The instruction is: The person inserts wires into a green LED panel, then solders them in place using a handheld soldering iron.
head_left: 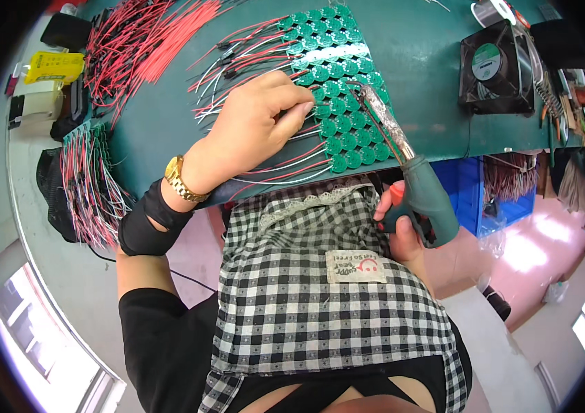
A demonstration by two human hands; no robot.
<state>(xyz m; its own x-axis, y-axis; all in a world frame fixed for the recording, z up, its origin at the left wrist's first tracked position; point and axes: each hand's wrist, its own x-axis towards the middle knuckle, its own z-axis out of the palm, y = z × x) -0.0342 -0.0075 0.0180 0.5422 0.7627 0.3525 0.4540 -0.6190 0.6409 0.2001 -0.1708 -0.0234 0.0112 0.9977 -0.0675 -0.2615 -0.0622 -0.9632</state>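
Observation:
A panel of small round green circuit boards (pixel 353 141) lies on the table, with red, white and black wires (pixel 285 168) running off its left side. My left hand (pixel 254 120), with a gold watch at the wrist, is closed in a pinch at the panel's left edge, on a thin wire whose end is mostly hidden by the fingers. My right hand (pixel 408 241) grips a dark green soldering gun (pixel 430 196) with a red trigger. The gun's barrel slants up over the panel's right side, and its tip is above the boards near my left fingertips.
Loose red wires (pixel 168 48) are heaped at the far left of the green table (pixel 420 76). Wired boards (pixel 89 179) hang over the left edge. A black fan (pixel 495 69) stands at the right. Below it is a blue crate (pixel 471 196) with wires inside.

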